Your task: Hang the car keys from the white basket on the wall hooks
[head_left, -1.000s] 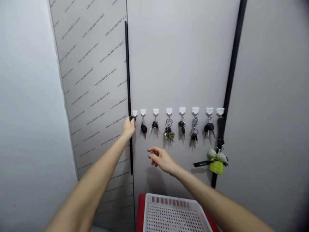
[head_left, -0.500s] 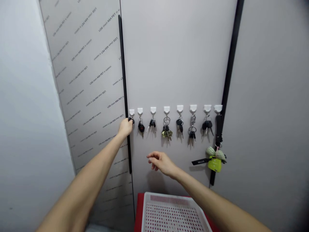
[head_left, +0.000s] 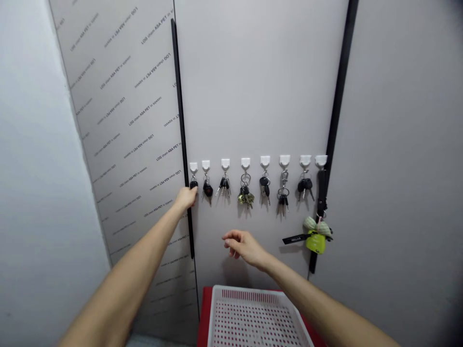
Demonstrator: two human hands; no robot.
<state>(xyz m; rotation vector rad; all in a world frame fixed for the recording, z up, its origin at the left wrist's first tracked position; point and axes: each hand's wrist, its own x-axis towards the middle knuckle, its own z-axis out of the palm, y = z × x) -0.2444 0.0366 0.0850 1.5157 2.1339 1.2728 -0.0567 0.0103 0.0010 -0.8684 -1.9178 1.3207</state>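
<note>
My left hand (head_left: pixel 187 197) is at the leftmost white hook (head_left: pixel 194 166), its fingers closed around the lower part of a black-headed key (head_left: pixel 194 184). That key hangs from the hook by a ring, and its blade is hidden by my fingers. Just right of it hangs another black key (head_left: pixel 207 189) on its own hook. My right hand (head_left: pixel 246 246) hovers in front of the panel, below the row of keys. Its fingers are loosely curled and apart, holding nothing.
Several more key bunches (head_left: pixel 246 195) hang along the row. At the right end dangles a lime-green pouch (head_left: pixel 316 242) on a black strap. A white perforated basket (head_left: pixel 249 295) sits on something red below. Long black handles (head_left: pixel 183 130) run down the cabinet doors.
My left hand has slid slightly down relative to the hook, so more of the black key head shows. My right hand barely moved. The whole view shifted a little.
</note>
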